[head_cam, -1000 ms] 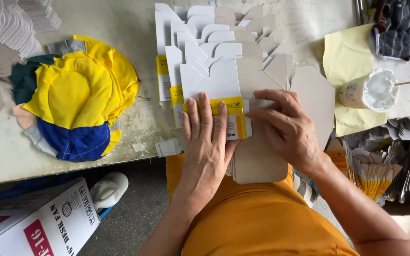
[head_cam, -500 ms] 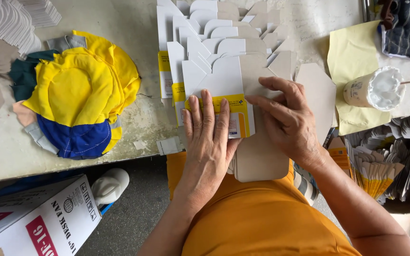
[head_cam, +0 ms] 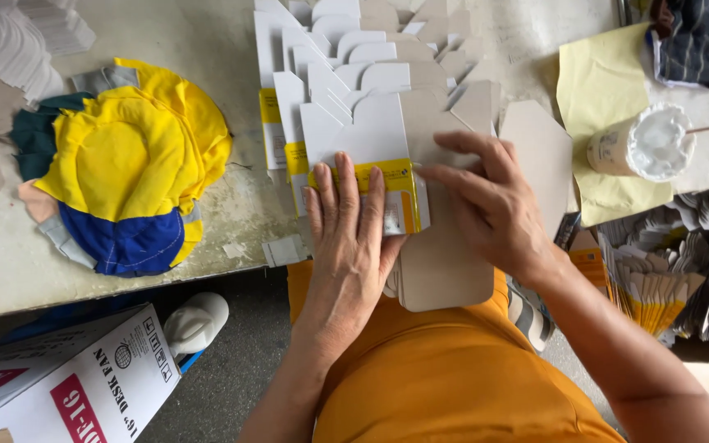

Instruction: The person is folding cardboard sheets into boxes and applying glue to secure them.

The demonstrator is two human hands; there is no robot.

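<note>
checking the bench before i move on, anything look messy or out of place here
Mostly orderly. A small card scrap lies loose at the table edge, beside the left hand. The glue pot is open, but nothing looks spilled.

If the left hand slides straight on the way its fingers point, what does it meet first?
The left hand points up the table; it would probably first meet the overlapping row of white card cutouts beyond the yellow-banded card under its fingertips.

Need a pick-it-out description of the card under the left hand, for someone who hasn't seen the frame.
Start at the pale worktable and find the fanned stack of die-cut cards running toward the person's lap. The front card lies flat under the left hand, with the right hand beside it on bare grey board. It alone is white-faced with its yellow band at the fingertips; the others are overlapped.
</note>
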